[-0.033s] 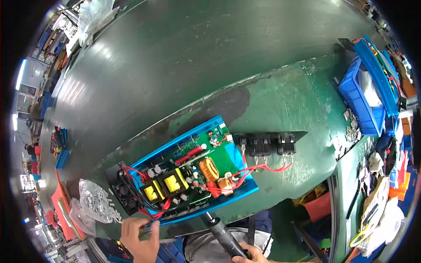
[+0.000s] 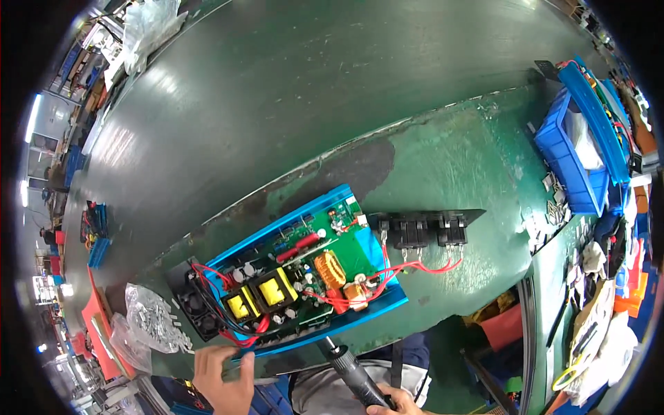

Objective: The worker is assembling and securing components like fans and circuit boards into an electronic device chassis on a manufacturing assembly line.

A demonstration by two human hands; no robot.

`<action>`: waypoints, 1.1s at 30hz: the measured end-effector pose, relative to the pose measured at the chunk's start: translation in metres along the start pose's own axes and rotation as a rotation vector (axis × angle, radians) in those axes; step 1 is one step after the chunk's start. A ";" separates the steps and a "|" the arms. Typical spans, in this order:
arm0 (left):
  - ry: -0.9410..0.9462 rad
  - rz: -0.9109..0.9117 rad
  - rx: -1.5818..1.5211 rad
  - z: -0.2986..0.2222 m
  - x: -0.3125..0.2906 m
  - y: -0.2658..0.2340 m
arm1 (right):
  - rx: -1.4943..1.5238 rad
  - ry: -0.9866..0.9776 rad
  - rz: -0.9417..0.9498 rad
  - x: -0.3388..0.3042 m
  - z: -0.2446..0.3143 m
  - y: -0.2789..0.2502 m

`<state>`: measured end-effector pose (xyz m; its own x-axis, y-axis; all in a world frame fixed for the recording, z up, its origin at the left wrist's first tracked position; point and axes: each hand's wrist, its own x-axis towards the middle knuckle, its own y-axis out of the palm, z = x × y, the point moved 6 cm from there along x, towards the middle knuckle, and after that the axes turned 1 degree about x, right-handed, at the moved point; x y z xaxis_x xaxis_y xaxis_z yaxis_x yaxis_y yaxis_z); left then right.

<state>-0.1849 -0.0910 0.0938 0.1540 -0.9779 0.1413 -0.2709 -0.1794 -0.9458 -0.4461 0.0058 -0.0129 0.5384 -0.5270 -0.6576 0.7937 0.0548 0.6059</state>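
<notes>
Left hand (image 2: 225,384) fingers spread, blue-cased circuit unit (image 2: 299,270) just beyond them, contact unclear; right hand (image 2: 398,401) fingers wrapped round black screwdriver (image 2: 355,377), tip beyond them.

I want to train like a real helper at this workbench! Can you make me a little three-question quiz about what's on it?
1. Pick one. What does the right hand hold?
A) a paintbrush
B) a black screwdriver
C) a hammer

2. True or false? The clear plastic bag of small silvery parts lies to the left of the long blue case.

3. Fill in the colour. The wires running from the green circuit board toward the black panel are ____.

Key:
1. B
2. True
3. red
</notes>
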 end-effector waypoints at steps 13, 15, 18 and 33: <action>-0.230 0.077 -0.152 0.034 -0.022 0.027 | -0.264 0.024 -0.060 0.005 -0.023 -0.023; -0.027 0.132 -0.088 0.017 0.000 0.011 | -0.216 -0.029 -0.055 0.006 -0.020 -0.022; 0.304 0.102 -0.024 -0.013 0.039 -0.038 | -0.259 -0.049 -0.015 0.007 -0.009 -0.017; 0.743 0.891 -0.511 -0.118 0.234 0.136 | -0.186 -0.135 -0.055 0.008 0.006 -0.016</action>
<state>-0.2981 -0.3568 0.0326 -0.7934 -0.5758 -0.1974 -0.3665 0.7109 -0.6002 -0.4563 -0.0041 -0.0249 0.4599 -0.6412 -0.6143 0.8661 0.1714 0.4696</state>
